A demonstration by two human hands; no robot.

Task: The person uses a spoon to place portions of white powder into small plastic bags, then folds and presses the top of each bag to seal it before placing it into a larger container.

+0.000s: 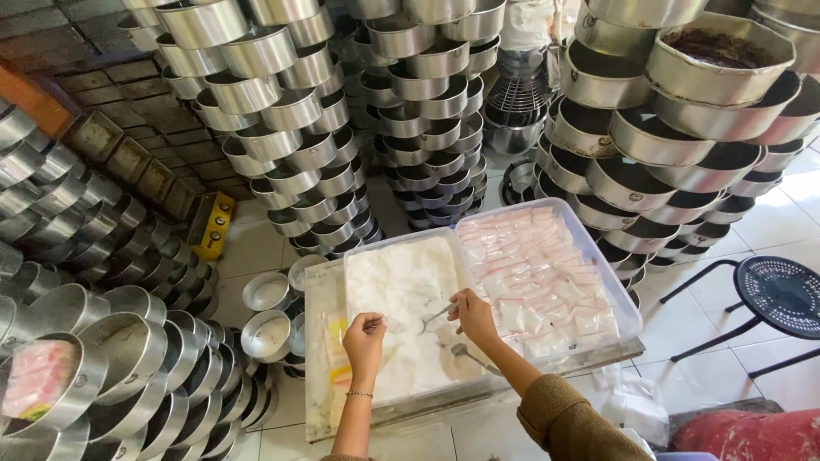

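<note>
Your left hand [365, 335] sits nearest you, at about six o'clock, fingers pinched narrow on a small clear bag [394, 325] over the near edge of the white powder [401, 286]; a thin bracelet [360, 393] circles that wrist. Just to its right, your right hand [472, 313], with a brown sleeve [564, 420] behind it, is closed around a metal spoon [434, 318] whose bowl points at the bag's mouth; a second spoon [471, 354] lies in the powder just below that hand. Both hands hover over the clear plastic tub [622, 294]; its left half holds the powder, its right half, toward two o'clock, is heaped with filled small packets [538, 273]. The tub rests on a low board [318, 358]. At three o'clock stands a black round stool [781, 294] on white tiles. At nine o'clock, round metal pans [111, 358] lie stacked; one holds a pink packet [38, 376]. Farther off, from eleven to one o'clock, tall stacks of pans [290, 128] rise behind the tub.
</note>
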